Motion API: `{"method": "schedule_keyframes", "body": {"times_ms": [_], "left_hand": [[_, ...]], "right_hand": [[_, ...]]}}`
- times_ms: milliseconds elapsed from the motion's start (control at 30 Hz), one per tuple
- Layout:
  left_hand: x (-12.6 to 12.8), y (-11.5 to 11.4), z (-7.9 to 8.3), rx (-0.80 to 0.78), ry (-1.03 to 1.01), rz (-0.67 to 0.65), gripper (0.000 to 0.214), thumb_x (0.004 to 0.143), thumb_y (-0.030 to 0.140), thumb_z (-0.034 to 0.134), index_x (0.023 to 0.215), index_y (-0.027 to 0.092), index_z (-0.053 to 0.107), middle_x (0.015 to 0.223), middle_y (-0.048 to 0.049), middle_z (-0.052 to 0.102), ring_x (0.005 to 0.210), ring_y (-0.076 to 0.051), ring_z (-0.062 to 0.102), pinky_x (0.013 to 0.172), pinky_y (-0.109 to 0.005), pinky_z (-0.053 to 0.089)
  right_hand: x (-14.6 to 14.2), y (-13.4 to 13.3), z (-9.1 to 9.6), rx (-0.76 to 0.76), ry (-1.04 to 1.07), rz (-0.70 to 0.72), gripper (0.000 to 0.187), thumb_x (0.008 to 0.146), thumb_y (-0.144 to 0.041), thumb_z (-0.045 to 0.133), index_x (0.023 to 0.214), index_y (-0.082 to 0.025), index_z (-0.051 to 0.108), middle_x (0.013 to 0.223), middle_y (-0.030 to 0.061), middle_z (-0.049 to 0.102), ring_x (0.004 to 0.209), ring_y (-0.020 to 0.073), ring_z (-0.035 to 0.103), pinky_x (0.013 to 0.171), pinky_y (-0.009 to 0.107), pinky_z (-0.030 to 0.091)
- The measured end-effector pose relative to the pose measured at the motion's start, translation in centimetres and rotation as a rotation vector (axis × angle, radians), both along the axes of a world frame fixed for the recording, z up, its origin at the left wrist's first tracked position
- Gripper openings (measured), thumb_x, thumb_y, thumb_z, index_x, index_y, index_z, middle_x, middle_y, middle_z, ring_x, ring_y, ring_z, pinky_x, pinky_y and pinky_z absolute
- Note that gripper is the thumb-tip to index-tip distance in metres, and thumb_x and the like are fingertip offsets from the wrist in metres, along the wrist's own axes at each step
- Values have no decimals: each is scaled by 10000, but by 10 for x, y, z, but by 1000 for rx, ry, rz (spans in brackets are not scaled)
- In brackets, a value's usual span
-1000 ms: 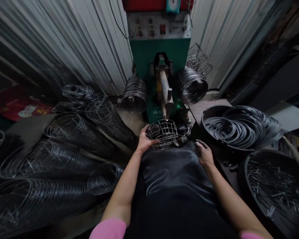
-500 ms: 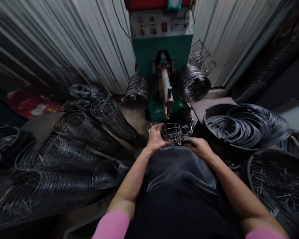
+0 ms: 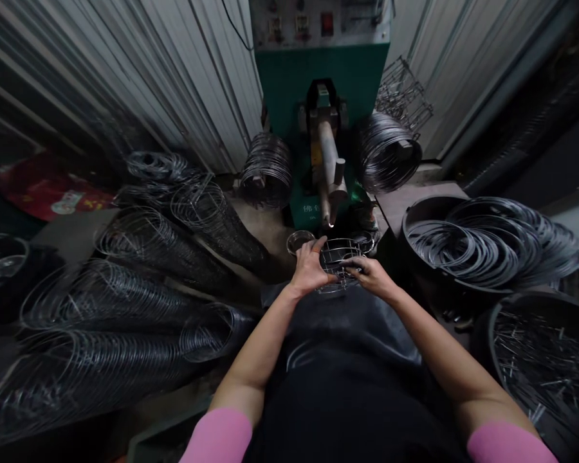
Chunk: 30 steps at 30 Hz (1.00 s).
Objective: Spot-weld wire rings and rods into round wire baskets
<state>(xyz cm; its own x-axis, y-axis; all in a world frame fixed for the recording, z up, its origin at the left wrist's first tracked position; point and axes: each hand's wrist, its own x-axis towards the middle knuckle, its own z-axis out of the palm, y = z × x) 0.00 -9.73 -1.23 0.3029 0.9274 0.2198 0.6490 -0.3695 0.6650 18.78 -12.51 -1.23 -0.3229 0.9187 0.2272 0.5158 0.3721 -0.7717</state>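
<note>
The wire basket (image 3: 340, 254) is partly hidden behind the left hand (image 3: 309, 270) and right hand (image 3: 372, 276).

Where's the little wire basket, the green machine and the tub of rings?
wire basket (image 3: 338, 252): head view, its top wires.
green machine (image 3: 285, 83): head view, its front panel.
tub of rings (image 3: 405, 235): head view, its left rim.

A small round wire basket (image 3: 338, 256) of thin, shiny metal rods, hoops crossed by ribs into an open grid, lies on its side. It is clasped between the left hand (image 3: 309, 273) and the right hand (image 3: 372, 276), whose fingers rest on its upper hoops.
</note>
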Motion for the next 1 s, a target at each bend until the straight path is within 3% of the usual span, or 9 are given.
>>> {"method": "schedule_keyframes", "body": {"times_ms": [200,833,1000], "left_hand": [[-6,6,-2,-19,-66,6,956,416,337,819,1262,231,386,1213,-82,459,1139,-294,412,996,-426,305],[-13,27,-10,-43,-147,-16,957,397,311,833,1251,245,405,1218,-69,464,1145,-287,433,994,-445,334],[-12,45,-11,-29,-189,-37,947,391,341,834,1234,197,427,1195,-89,480,1133,-278,444,1003,-431,339]], "right_hand": [[6,9,6,-6,-85,136,273,759,-295,577,1004,-194,643,932,66,668,872,192,620,773,314,481],[-3,30,4,64,-130,162,164,796,-223,535,887,-196,668,835,57,674,779,168,635,713,288,498],[-3,45,6,128,-141,155,164,800,-226,540,891,-198,674,860,65,671,792,167,637,717,283,500]]}}
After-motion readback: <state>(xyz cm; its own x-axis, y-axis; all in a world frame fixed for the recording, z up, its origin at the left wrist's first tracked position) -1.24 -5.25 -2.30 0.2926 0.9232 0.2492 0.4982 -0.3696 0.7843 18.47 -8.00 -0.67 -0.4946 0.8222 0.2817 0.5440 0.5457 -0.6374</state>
